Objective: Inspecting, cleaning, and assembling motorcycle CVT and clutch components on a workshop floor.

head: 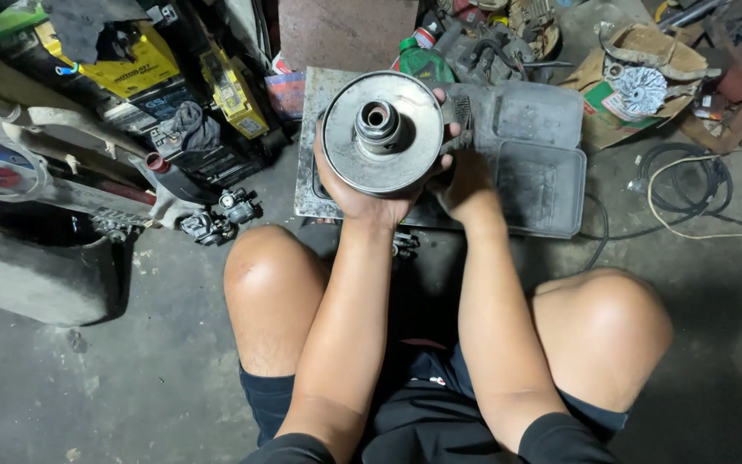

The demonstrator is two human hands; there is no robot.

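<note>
Both hands are up over the dented grey metal tray (pixel 543 185), gripping the round grey metal pulley disc (pixel 381 131). The left hand (pixel 362 196) cups its lower rim from beneath; the right hand (pixel 464 176) clasps its right edge. Disc face-up, central hub axis pointing at the camera.

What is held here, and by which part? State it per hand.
Both hands hold the round metal pulley disc. The left hand cups its lower rim from behind; the right hand has its grip on the right edge.

Right hand (pixel 465 176) fingers hidden behind pulley disc (pixel 381 131) (grip unclear).
</note>
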